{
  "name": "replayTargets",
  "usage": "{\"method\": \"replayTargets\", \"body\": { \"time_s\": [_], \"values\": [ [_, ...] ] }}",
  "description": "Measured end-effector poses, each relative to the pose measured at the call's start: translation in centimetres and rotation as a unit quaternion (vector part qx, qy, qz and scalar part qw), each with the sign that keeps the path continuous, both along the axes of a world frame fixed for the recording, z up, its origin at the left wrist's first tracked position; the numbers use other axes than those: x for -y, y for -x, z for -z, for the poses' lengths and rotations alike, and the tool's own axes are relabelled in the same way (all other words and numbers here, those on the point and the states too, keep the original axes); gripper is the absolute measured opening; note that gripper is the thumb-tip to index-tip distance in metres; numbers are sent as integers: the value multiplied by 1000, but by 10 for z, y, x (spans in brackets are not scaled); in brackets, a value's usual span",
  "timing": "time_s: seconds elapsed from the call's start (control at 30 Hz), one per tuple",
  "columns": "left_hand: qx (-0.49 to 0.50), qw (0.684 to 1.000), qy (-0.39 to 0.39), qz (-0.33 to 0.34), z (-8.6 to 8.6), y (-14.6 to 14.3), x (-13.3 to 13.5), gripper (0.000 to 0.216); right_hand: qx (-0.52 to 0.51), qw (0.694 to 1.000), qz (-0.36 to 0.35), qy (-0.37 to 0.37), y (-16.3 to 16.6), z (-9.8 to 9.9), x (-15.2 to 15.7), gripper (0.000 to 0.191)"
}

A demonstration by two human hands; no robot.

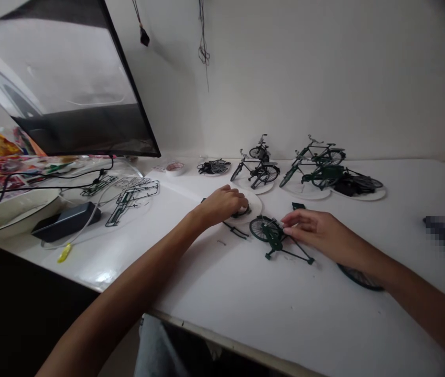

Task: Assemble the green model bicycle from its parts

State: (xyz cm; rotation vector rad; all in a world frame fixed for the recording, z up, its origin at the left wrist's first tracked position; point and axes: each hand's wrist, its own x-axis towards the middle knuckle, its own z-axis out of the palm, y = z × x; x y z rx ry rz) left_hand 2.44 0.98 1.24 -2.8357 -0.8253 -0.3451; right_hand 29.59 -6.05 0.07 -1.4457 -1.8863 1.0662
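Note:
A dark green model bicycle frame (274,242) with its spoked wheel (261,228) fitted lies on the white table in front of me. The thumb and fingers of my right hand (311,230) pinch it at its right side, near the wheel. My left hand (225,203) reaches down over a white disc (254,205), fingers curled at small dark parts there; what they hold is hidden. Thin dark bike parts (237,230) lie just below that hand. Another loose wheel (359,278) is partly covered by my right forearm.
Several assembled model bicycles (256,168) stand on white discs along the wall. A disc of dark parts (358,184) sits at the right, a tape roll (175,168) at the back. Left are parts sprues (131,198), a black box (67,221), a yellow piece (64,253) and a monitor (76,78).

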Motion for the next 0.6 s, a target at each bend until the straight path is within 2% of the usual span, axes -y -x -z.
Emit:
{"method": "replayTargets", "body": {
  "time_s": [0.07, 0.17, 0.23, 0.3, 0.43, 0.6],
  "values": [
    [34, 999, 8, -3, -1, 0, 0, 24, 21, 999, 0, -31, 0, 1, 1, 27],
    [84, 996, 27, 3, -2, -7, 6, 27, 58, 993, 47, -97, 4, 0, 4, 23],
    [140, 987, 67, 27, -2, -16, 14, 26, 52, 987, 77, -132, 10, -3, 8, 21],
    [234, 960, 141, 67, -3, -27, 25, 22, -3, 987, 84, -139, 17, -8, 12, 20],
    [367, 895, 232, 100, -4, -45, 43, 14, -182, 977, 99, -51, 29, -16, 23, 21],
    [464, 833, 285, 93, -2, -54, 51, 14, -397, 907, 97, 104, 33, -15, 29, 17]
  ]
}}
